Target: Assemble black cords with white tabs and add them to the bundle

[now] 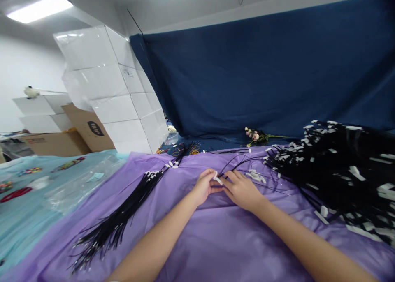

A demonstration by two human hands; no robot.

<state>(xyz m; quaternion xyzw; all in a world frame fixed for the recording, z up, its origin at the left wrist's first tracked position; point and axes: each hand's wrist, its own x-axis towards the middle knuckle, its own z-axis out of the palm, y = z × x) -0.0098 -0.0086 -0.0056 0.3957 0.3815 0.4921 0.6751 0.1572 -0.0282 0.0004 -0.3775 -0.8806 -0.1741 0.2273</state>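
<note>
My left hand [203, 187] is closed, with thumb and fingers pinching a small white end piece [217, 178] of a thin black cord. Close beside it, my right hand [242, 189] has its fingers bent round the black cord [227, 163], which arcs away behind the hand to the right. Both hands are just above the purple cloth [216, 236]. Several white pieces [256, 176] on black cords lie beyond my right hand. The exact contact of the right fingertips is partly hidden.
A bundle of black cords [135, 202] with white ends lies to the left. On the right is a large heap of black cords [336, 171] with white pieces. Artificial flowers [254, 136] lie at the back, below a blue curtain [262, 76]. White boxes [120, 101] are stacked at left.
</note>
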